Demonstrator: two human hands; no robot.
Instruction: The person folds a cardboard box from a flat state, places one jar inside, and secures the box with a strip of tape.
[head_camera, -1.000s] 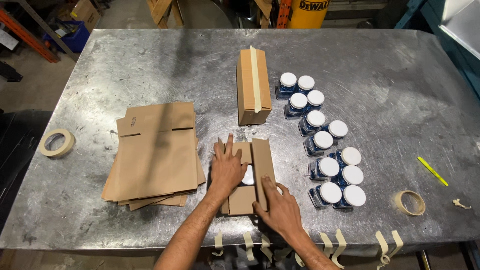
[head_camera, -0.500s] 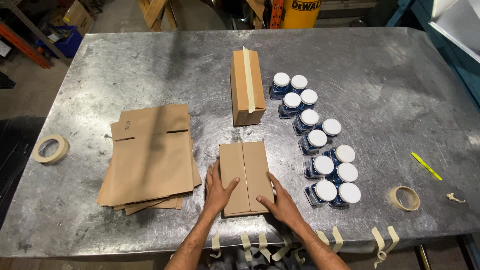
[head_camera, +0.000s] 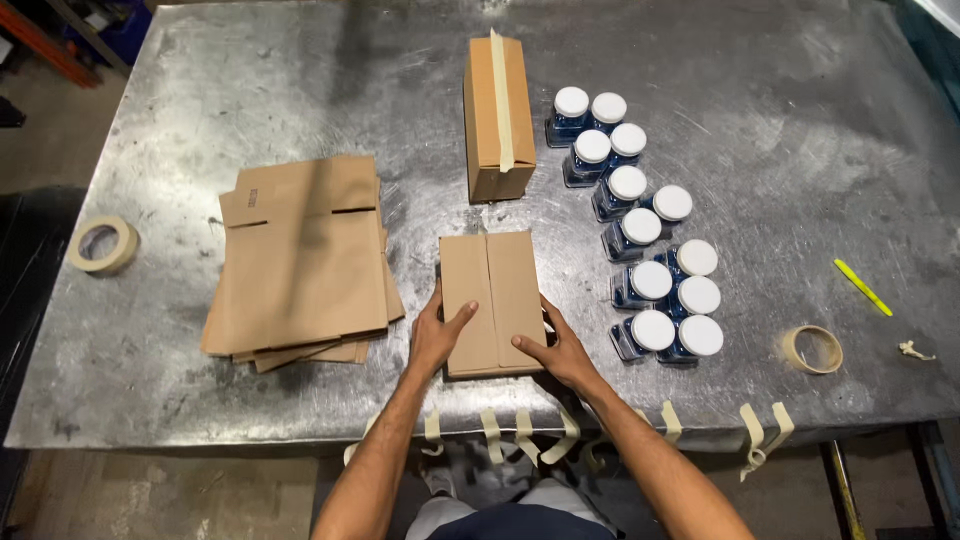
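Tape strips (head_camera: 497, 436): I see short pieces of masking tape hanging from the near table edge, just below my wrists.
Left hand (head_camera: 437, 335): I hold it against the left side of the small cardboard box (head_camera: 493, 303), fingers together, thumb laid across the top flap.
Right hand (head_camera: 560, 348): mine too, cupped on the box's right near corner, fingers spread flat, pressing the flap down.
Box: it sits at the near middle of the table, flaps meeting in a centre seam.
Doing it well: I judge the flaps should stay flush and level under even pressure from both sides.
Flat cartons (head_camera: 300, 260): stacked just left.
Jars (head_camera: 651, 282): white-lidded, in a double row on the right.
Taped box (head_camera: 497, 115): farther back.
Metal table (head_camera: 780, 120): scuffed, with a tape roll (head_camera: 102, 244) at the left edge; concrete floor beyond.
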